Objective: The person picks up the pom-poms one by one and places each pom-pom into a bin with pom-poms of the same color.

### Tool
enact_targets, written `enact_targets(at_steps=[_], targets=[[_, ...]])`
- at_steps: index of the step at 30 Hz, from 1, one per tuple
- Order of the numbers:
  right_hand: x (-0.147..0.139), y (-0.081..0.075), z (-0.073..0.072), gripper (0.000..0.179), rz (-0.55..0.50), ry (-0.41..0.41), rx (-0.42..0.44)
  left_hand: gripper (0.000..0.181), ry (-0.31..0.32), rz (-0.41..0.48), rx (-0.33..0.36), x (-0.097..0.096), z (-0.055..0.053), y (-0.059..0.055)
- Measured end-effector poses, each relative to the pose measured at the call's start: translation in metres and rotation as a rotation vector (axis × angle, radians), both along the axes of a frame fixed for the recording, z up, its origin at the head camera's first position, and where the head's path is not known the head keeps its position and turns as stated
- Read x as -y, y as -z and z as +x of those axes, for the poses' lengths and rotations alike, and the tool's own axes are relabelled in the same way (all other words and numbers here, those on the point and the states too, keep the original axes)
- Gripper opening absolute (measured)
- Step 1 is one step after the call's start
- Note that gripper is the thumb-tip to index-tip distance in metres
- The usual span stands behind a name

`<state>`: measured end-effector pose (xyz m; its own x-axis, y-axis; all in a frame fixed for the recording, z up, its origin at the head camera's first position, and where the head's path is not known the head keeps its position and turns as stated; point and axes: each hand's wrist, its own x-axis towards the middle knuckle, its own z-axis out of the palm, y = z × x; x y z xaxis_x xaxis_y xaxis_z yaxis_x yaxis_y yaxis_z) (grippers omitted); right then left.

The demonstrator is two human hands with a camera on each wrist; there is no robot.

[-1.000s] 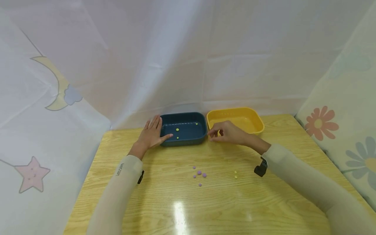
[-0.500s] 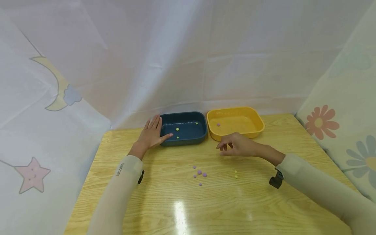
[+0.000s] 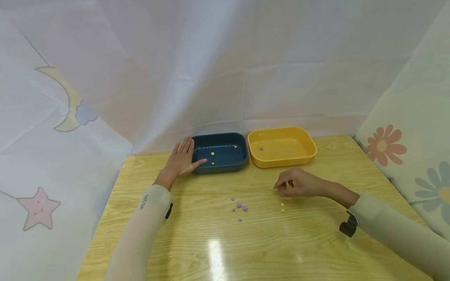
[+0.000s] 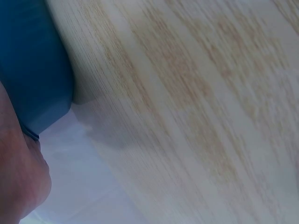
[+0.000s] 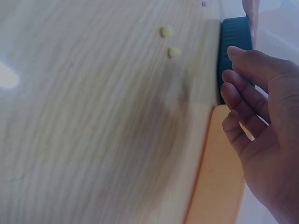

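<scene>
My left hand (image 3: 180,159) rests on the left end of the dark blue tray (image 3: 225,169), fingers straight along its side and thumb over the front rim. Inside that tray lie 3 small yellow balls (image 3: 212,153). Above the table, in front of the yellow tray (image 3: 281,162), hangs my right hand (image 3: 299,182) with loosely bent fingers and nothing between them, as the right wrist view shows. Two yellow balls (image 5: 166,31) lie on the table close to it. One purple ball (image 3: 261,148) sits in the yellow tray.
Several purple balls (image 3: 239,205) are scattered on the wooden table (image 3: 197,234) between the hands. White cloth (image 3: 211,78) hangs behind the trays, and printed cloth stands at both sides. Both trays stand side by side at the table's back edge.
My right hand has drawn back from beside the trays, rightward and toward me, to near the two yellow balls. A purple ball now shows in the yellow tray. My left hand stays put.
</scene>
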<state>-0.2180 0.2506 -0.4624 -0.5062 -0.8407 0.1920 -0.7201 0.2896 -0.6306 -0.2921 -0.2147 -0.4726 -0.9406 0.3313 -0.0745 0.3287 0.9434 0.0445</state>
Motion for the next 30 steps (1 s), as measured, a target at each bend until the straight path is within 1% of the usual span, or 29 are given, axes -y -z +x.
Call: enact_targets(at_steps=[4, 11, 15, 19, 24, 28, 30], targets=[[-0.008, 0.004, 0.007, 0.018, 0.005, -0.001, 0.056, 0.107, 0.001, -0.002, -0.002, -0.001, 0.000, -0.001], [-0.015, 0.014, 0.014, 0.020, -0.009, -0.002, 0.098, 0.107, 0.003, -0.007, -0.006, -0.001, 0.000, -0.002], [-0.018, 0.022, 0.017, 0.020, -0.014, -0.003, 0.147, 0.109, 0.004, -0.008, -0.002, 0.000, 0.000, 0.000], [-0.021, 0.031, 0.018, 0.020, -0.031, -0.011, 0.171, 0.113, 0.005, -0.001, 0.002, 0.001, 0.000, 0.002], [-0.022, 0.038, 0.018, 0.018, -0.037, -0.021, 0.156, 0.115, 0.004, 0.007, 0.002, 0.002, -0.001, 0.002], [-0.021, 0.041, 0.018, 0.017, -0.037, -0.024, 0.126, 0.110, 0.000, 0.001, -0.001, 0.000, 0.000, 0.001], [-0.020, 0.041, 0.018, 0.017, -0.037, -0.022, 0.127, 0.107, 0.000, 0.000, -0.004, 0.000, 0.001, 0.000]])
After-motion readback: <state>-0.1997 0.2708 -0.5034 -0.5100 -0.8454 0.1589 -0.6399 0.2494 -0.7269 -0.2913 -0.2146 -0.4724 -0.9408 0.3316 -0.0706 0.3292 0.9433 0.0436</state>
